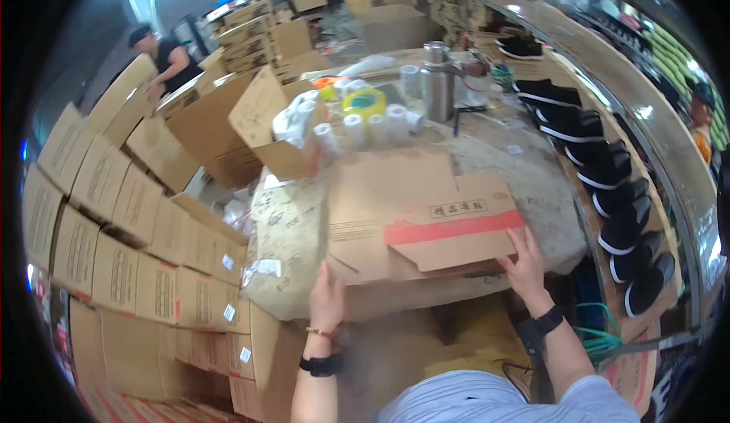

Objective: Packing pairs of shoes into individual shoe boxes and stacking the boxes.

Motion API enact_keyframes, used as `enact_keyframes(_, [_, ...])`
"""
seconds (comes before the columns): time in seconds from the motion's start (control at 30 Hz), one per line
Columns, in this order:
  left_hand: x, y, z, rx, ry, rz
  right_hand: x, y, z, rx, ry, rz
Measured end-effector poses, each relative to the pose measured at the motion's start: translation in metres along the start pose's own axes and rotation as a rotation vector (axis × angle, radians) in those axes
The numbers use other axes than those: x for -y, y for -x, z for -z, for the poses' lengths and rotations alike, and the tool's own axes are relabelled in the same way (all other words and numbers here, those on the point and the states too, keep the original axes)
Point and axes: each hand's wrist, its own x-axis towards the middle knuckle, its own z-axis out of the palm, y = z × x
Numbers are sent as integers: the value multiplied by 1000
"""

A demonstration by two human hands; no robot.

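Note:
A flat, unfolded brown cardboard box (395,210) with a red stripe and dark printing lies on the worktable (289,210) in front of me. My left hand (327,300) pinches its near left corner, fingers pointing up along the edge. At the right end my right hand (525,259) grips the near right edge by the red stripe, its fingers on top and the thumb toward the near edge. The far side of the cardboard spreads toward several white rolls (376,126). The underside of the cardboard is hidden.
An open carton (285,157) with white rolls, yellow tape (363,104) and a steel flask (437,85) stand behind the cardboard. Stacked cartons (114,263) line the left. Black shoes (601,168) fill a shelf at right. A person (171,62) works among boxes at far left.

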Motion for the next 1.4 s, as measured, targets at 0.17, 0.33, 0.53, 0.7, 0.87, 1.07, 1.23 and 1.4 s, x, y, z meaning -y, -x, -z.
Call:
enact_keyframes(0.17, [8,-9,17,-359,218,-86,68,-3,28,-164,-255,77])
enact_keyframes(0.33, [0,-16,22,-253,382,-23,50,-2,13,-239,-376,85])
enact_keyframes(0.53, [10,-17,14,-71,295,-83,68,0,-6,-346,-468,-47])
enact_keyframes(0.7, [39,-28,6,-288,155,-27,86,-8,-2,-361,-454,29])
enact_keyframes(0.87, [84,-36,0,-398,149,-109,98,5,0,-336,-406,48])
enact_keyframes(1.07, [22,-20,-8,-401,-115,4,107,21,-4,-178,-541,283])
enact_keyframes(1.23, [-7,-16,-3,-272,-245,153,77,18,-31,-80,-378,235])
enact_keyframes(1.4, [18,-34,2,-195,-732,-701,40,5,-20,-197,-1174,-260])
